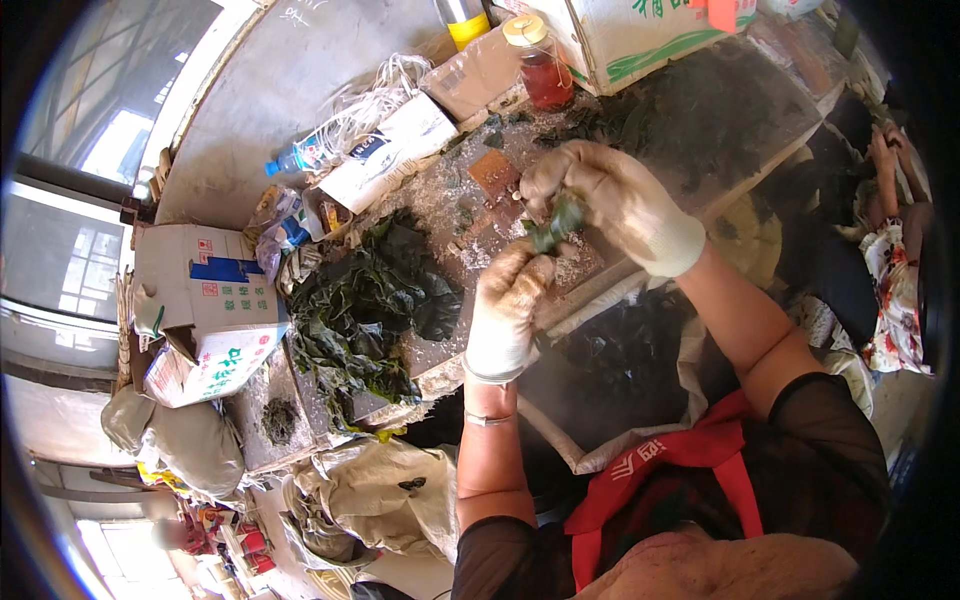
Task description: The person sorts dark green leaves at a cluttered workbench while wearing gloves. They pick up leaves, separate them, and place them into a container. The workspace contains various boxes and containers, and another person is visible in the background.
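A short strip of dark green seaweed (556, 227), blurred and folded, is between my two gloved hands above the work table. My left hand (504, 311), in a stained white knit glove, grips its lower end between thumb and fingers. From the upper right, my right hand (619, 199), gloved alike, curls its fingers around the strip's upper end; part of that grip is hidden. Left of my hands lies a heap of dark, leafy seaweed (360, 300). Just below the table edge, an open sack (694, 367) holds more dark pieces.
White crumbs litter the wooden table (442, 349) around a small brown block (493, 174). Behind stand a yellow-lidded jar (546, 71) and a plastic bottle (296, 156). Cartons (232, 281) are at left. More seaweed (675, 120) covers the right side, near another person's hands (886, 154).
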`<state>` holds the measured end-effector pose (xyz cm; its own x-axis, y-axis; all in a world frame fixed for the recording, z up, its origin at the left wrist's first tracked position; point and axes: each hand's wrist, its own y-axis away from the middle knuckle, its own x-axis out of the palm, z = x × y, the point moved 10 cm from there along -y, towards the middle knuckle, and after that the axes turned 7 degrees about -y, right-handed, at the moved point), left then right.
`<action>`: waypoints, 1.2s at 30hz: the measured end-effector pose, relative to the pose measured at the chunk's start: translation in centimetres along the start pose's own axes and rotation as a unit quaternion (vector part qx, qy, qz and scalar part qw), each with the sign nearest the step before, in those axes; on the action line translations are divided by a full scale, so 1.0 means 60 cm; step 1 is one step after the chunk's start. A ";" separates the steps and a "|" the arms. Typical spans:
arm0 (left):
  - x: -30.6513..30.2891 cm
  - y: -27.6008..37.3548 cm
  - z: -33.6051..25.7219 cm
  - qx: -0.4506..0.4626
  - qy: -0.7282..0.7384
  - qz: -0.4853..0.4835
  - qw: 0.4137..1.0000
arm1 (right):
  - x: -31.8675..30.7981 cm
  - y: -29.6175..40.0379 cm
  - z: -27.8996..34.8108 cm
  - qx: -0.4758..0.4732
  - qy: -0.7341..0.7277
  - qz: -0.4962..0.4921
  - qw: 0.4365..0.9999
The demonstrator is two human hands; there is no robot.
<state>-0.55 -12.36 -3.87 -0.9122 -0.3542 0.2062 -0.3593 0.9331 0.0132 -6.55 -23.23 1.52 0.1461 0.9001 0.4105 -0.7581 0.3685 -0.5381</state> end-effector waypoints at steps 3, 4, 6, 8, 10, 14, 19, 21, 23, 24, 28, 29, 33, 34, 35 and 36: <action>-0.043 0.006 -0.015 -0.012 -0.189 -0.125 0.974 | -0.010 0.004 0.034 -0.026 0.073 -0.055 0.995; -0.041 0.003 -0.025 0.044 -0.194 -0.128 0.972 | 0.003 0.004 0.053 -0.056 0.218 -0.017 0.974; -0.022 0.004 -0.066 0.123 -0.345 -0.104 0.925 | 0.046 0.007 0.066 -0.120 0.453 0.061 0.881; -0.028 0.005 -0.060 0.138 -0.321 -0.069 0.934 | 0.090 0.017 0.043 -0.103 0.597 0.122 0.786; -0.026 -0.004 -0.062 0.091 -0.252 -0.018 0.963 | 0.074 0.026 0.018 -0.084 0.587 0.094 0.800; -0.031 -0.008 -0.065 0.144 -0.261 -0.047 0.953 | 0.084 0.029 -0.012 0.002 0.528 0.113 0.842; -0.066 -0.021 -0.034 0.063 -0.147 -0.070 0.985 | 0.090 0.042 -0.035 0.065 0.485 0.118 0.864; -0.060 -0.015 -0.023 0.055 -0.079 -0.064 0.993 | 0.098 0.037 -0.016 0.158 0.396 0.126 0.896; -0.067 -0.008 -0.011 0.015 -0.081 -0.062 0.995 | 0.082 0.039 -0.003 0.106 0.397 0.104 0.906; -0.070 -0.013 0.007 0.011 -0.105 -0.005 0.994 | 0.075 0.035 -0.009 0.155 0.363 0.109 0.912; -0.070 -0.035 0.050 -0.036 -0.183 0.116 0.975 | -0.036 0.022 -0.074 0.212 0.322 0.035 0.922; -0.088 -0.044 0.051 -0.008 -0.274 0.065 0.959 | -0.057 0.023 -0.103 0.199 0.333 0.044 0.920; -0.126 -0.071 0.076 0.026 -0.295 -0.074 0.952 | -0.097 0.015 -0.122 0.047 0.444 -0.027 0.894; -0.136 -0.075 0.088 0.013 -0.269 -0.124 0.955 | -0.097 0.012 -0.119 0.050 0.452 -0.059 0.889; -0.140 -0.081 0.093 0.036 -0.284 -0.148 0.947 | -0.096 0.009 -0.115 0.030 0.465 -0.074 0.882; -0.148 -0.085 0.100 0.058 -0.298 -0.173 0.937 | -0.097 0.008 -0.118 0.011 0.477 -0.088 0.874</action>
<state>8.20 -14.34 -11.62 -0.6727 -0.6390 -0.3732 -0.6418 0.7548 -0.1357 -3.28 -26.61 -6.33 0.7177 0.6178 -0.3213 -0.6807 0.5252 -0.5106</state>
